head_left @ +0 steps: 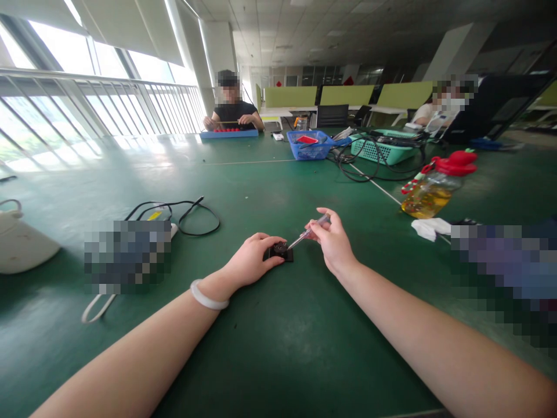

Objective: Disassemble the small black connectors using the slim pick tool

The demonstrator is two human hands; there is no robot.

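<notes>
On the green table (278,348) lies a small black part (282,251) with a round top. My left hand (255,258), with a pale bracelet on its wrist, grips this part between thumb and fingers and holds it down on the table. A slim screwdriver (301,238) is pinched in my right hand (333,241). It slants down to the left, and its tip is at the right side of the black part. Whether the tip touches a screw is too small to tell.
A bottle with a red lid (435,186) stands at the right, near a white tissue (430,228). Farther back are a blue basket (308,150), a green basket (383,152) and black cables. A blurred item (130,252) with cables lies left. Two people sit at the far side.
</notes>
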